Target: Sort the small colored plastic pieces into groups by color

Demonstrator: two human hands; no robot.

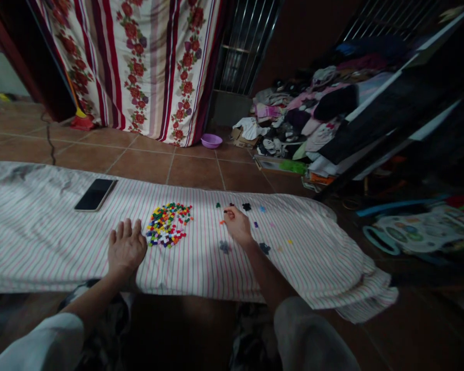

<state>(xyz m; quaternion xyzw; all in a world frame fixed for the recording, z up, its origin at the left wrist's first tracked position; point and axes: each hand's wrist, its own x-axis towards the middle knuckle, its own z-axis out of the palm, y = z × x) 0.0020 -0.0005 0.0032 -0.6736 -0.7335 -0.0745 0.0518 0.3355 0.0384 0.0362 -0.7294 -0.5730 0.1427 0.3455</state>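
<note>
My left hand (127,245) lies flat on the striped cloth (81,257), fingers stretched out, its thumb side close to a heap of small coloured blocks (166,224). To the right of the heap, my right hand (237,225) is closed in a pinch. A small dark block (226,211) shows at its fingertips. Around that hand the blocks lie sorted by colour: green (218,205), orange (221,222), black (246,206), blue (262,208), purple (255,224), grey (224,247), dark grey (264,248) and yellow (290,241). Fainter pink and peach ones are hard to make out.
A phone (96,195) lies on the cloth at the left. Beyond are a tiled floor (193,167), a floral curtain (139,67), a red broom (82,121), a purple basin (211,140) and a clothes pile (305,111). A light-coloured plastic item (417,232) stands at the right.
</note>
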